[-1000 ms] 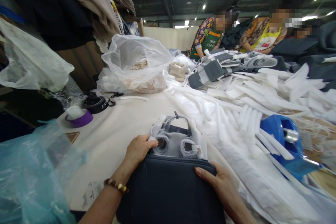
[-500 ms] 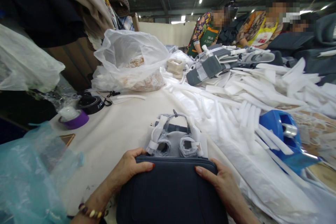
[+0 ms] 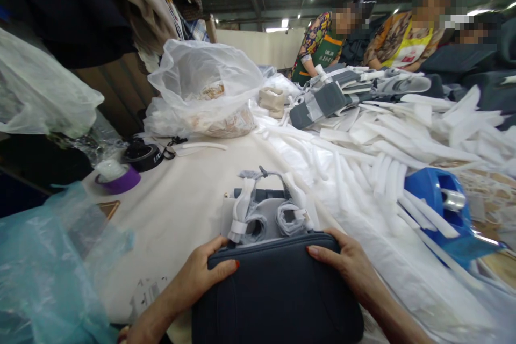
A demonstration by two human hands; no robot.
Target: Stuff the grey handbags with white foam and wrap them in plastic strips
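Note:
A dark navy bag (image 3: 278, 290) with a zip along its top edge stands in front of me at the bottom middle. My left hand (image 3: 212, 266) grips its upper left corner, thumb on the near face and fingers behind. On the upper right corner my right hand (image 3: 342, 255) holds it the same way. Behind the top edge, grey straps (image 3: 252, 223) wrapped in clear film and white foam lie rolled into loops. A wrapped handle (image 3: 264, 173) arches above them. The fingers behind the bag are partly hidden.
Left on the cloth-covered table are a purple tape roll (image 3: 119, 180), a black tape roll (image 3: 143, 156) and bluish plastic film (image 3: 48, 269). A large clear bag (image 3: 205, 86) stands behind. White foam strips (image 3: 403, 118) and a blue tape dispenser (image 3: 439, 204) lie right. Co-workers stand beyond.
The navy bag has shifted a little to the right and tilted, its right corner now higher. Both hands have moved with it, still gripping the corners.

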